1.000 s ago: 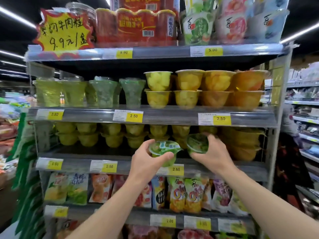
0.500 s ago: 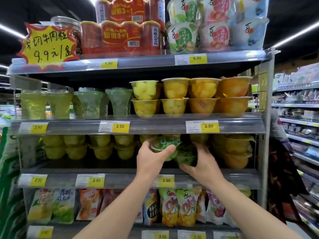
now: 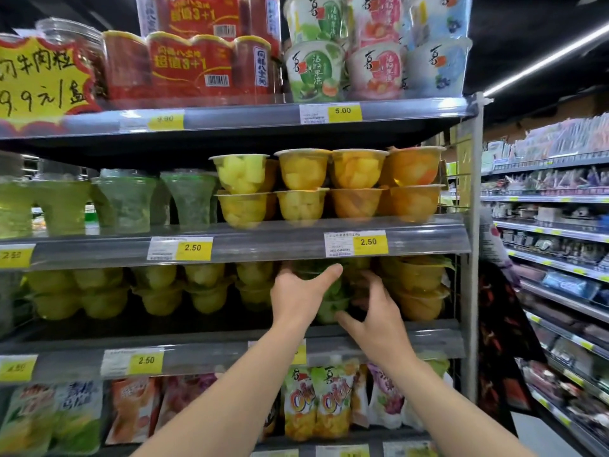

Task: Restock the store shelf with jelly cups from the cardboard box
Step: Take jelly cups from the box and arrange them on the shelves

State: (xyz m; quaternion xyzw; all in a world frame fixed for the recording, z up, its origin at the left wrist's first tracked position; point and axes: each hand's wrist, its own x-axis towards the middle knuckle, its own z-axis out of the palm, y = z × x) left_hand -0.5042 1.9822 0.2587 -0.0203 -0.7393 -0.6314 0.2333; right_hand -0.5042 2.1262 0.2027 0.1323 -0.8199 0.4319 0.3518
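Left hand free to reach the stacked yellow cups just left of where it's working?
Probably not yet: the left hand grips a green jelly cup. The yellow cups sit right beside it, nothing between.

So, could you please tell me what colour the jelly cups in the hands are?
Green, seen in the head view: jelly cups between left hand and right hand.

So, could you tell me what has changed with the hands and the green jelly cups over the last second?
Both hands carried their green cups from in front of the price rail deeper into the third shelf. The left hand and right hand now hold the green jelly cups in the gap beside the orange cups. Neither has let go. The other stock is unchanged.
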